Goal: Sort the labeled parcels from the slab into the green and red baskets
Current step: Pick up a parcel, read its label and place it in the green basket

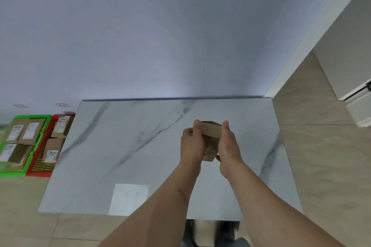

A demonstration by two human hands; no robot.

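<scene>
Currently both hands clasp one parcel (210,139) above the slab (128,146): left hand (191,144) curled round its left side, right hand (227,146) pressed flat on its right side with fingers straight, thumb under the near end. No label shows on the visible faces, so the step looks like turning it to read the label; rotate it between the palms, keeping both sides squeezed. Far left of the hands sit the green basket (5,173) and red basket (38,173), side by side on the floor, both holding parcels.
</scene>
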